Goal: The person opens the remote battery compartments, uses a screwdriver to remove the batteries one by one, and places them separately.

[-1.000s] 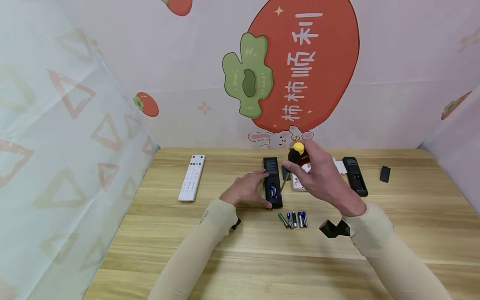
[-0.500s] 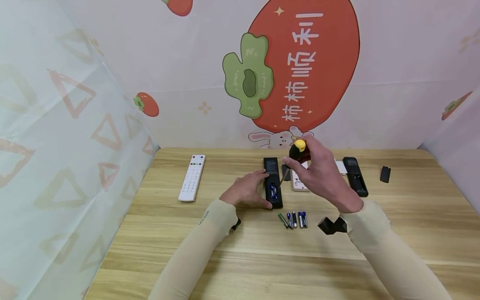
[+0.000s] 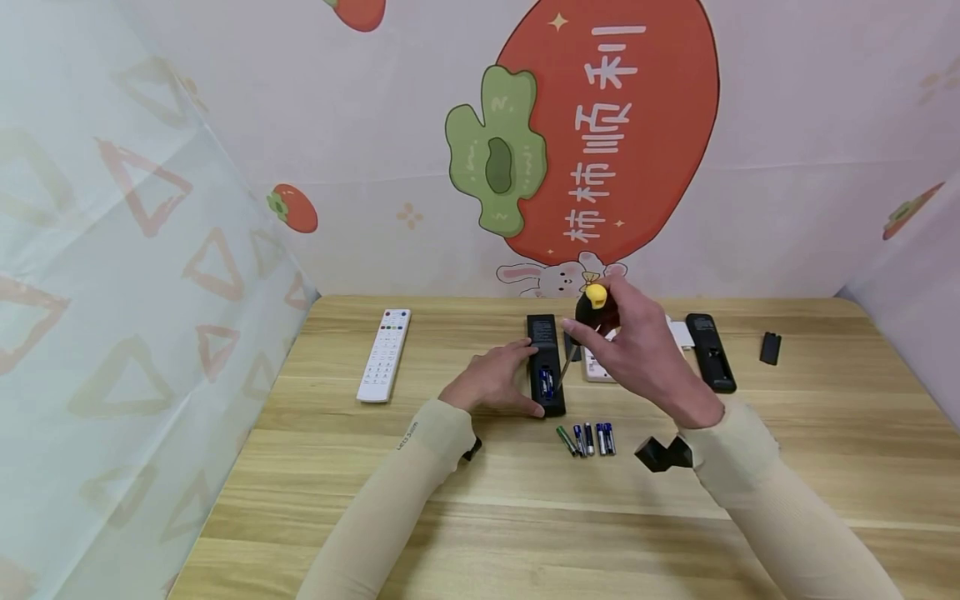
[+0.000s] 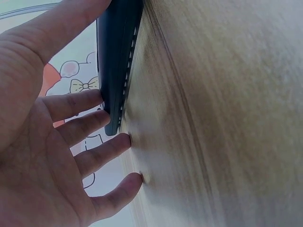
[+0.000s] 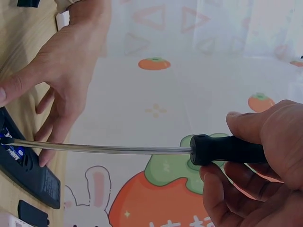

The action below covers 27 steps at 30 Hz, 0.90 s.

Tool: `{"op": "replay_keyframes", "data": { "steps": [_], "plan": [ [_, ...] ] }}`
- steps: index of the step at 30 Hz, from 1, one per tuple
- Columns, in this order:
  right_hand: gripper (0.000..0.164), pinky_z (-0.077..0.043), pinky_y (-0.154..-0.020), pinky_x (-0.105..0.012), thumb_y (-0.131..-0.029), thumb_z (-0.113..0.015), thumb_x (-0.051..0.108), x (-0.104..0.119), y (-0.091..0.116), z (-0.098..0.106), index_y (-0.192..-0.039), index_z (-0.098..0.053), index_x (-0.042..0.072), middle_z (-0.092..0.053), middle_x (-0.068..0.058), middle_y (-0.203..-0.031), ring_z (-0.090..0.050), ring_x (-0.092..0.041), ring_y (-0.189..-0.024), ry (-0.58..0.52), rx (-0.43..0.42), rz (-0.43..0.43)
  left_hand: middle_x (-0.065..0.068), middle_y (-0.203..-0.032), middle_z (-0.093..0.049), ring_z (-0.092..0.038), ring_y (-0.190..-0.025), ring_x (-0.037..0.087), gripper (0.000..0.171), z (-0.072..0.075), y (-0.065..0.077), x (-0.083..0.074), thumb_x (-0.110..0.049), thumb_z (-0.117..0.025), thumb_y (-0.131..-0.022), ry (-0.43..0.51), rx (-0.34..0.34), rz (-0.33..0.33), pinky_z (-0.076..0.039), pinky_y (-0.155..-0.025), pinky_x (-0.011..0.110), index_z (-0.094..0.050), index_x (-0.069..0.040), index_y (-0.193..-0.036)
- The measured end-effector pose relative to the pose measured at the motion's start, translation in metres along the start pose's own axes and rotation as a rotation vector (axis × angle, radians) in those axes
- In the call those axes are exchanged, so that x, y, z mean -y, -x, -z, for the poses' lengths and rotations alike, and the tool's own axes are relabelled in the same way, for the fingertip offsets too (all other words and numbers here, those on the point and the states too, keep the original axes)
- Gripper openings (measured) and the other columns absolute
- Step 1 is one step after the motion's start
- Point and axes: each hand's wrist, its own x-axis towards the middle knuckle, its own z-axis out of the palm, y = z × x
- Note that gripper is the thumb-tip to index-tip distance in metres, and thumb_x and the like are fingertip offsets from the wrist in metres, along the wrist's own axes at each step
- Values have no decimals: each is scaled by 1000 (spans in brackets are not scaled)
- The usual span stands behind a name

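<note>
The screwdriver (image 5: 227,150) pinched in the right hand (image 3: 643,354) might slip off the remote (image 3: 542,335) and poke the left hand's (image 3: 489,380) spread fingers (image 4: 78,103) touching it.

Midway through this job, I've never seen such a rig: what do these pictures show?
No robot here: a person works bare-handed. The wide picture is from a head camera, the close ones from each wrist. On the light brown wooden table lie a slim white plastic remote and loose cylindrical batteries. The left hand touches a long black plastic remote with blue cylindrical batteries exposed in it. The right hand grips a black-handled metal screwdriver, its tip by those blue batteries.
</note>
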Motion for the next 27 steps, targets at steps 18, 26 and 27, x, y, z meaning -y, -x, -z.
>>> {"op": "replay_keyframes", "data": {
  "steps": [18, 26, 27],
  "plan": [
    [43, -58, -67, -41, -88, -81, 12, 4, 0, -1, -118, -52, 3, -58, -5, -93, -60, -16, -77, 0, 23, -12, -1, -167, -25, -29, -150, 28, 101, -1, 0, 1, -54, -86, -76, 6, 4, 6, -28, -115, 60, -38, -19, -158],
    [44, -59, -68, -34, -88, -81, 13, 5, -1, -3, -118, -52, 1, -58, -7, -96, -62, -17, -78, 18, 26, -11, -1, -167, -24, -29, -150, 28, 101, -2, -1, 1, -53, -86, -76, 11, 4, 9, -28, -116, 60, -38, -20, -158],
    [44, -59, -68, -34, -88, -81, 13, 6, -2, -3, -119, -52, 1, -58, -8, -96, -63, -17, -79, 18, 30, -11, -1, -167, -24, -29, -150, 28, 101, -2, -1, 1, -54, -86, -76, 10, 5, 10, -28, -116, 60, -38, -20, -158]
  ]
}}
